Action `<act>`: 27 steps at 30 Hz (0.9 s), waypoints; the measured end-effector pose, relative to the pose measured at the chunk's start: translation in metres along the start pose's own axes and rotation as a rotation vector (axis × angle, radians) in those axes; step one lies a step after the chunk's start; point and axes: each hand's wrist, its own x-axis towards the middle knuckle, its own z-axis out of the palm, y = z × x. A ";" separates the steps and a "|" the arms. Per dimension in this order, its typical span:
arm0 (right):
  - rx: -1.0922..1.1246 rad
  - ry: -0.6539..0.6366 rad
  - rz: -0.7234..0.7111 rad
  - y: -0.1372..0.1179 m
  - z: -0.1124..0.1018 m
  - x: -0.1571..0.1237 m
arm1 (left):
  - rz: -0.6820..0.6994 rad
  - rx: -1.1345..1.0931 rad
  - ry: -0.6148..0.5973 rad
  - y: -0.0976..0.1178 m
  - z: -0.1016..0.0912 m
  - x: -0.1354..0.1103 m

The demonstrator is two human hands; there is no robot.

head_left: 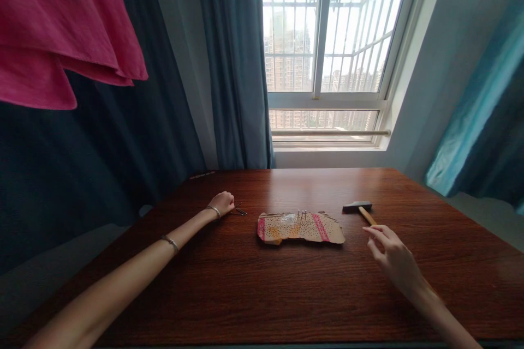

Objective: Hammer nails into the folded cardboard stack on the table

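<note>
My left hand (223, 203) is closed, its fingertips down at a few loose dark nails (241, 210) on the table; whatever it pinches is hidden. My right hand (391, 253) has its fingers apart at the near end of a hammer (363, 210). The hammer lies with its dark head away from me, and the end of its wooden handle is hidden by that hand. Between the hands lies a flat piece of cardboard (289, 232) with pink bands and many dark dots. Several thin nails (302, 215) stand upright in it near its far edge.
Everything lies on a brown wooden table (229, 294). Beyond it is a barred window (327, 38), with blue curtains (237, 65) to its left and more at the far right. A pink cloth (69, 27) hangs at the upper left.
</note>
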 end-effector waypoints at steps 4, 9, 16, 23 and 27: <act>0.307 -0.038 0.051 -0.024 -0.005 0.004 | 0.005 -0.355 0.137 0.033 -0.018 -0.002; 0.738 -0.170 0.130 -0.080 0.001 0.008 | 0.050 -0.799 0.073 0.117 -0.028 -0.032; 1.241 -0.407 0.383 -0.137 0.036 0.000 | 0.228 -0.932 -0.257 0.200 -0.004 -0.109; 1.326 -0.307 0.436 -0.147 0.055 -0.006 | 0.229 -0.964 -0.287 0.212 0.008 -0.131; 1.289 -0.322 0.421 -0.146 0.060 -0.006 | 0.233 -0.932 -0.273 0.211 0.009 -0.130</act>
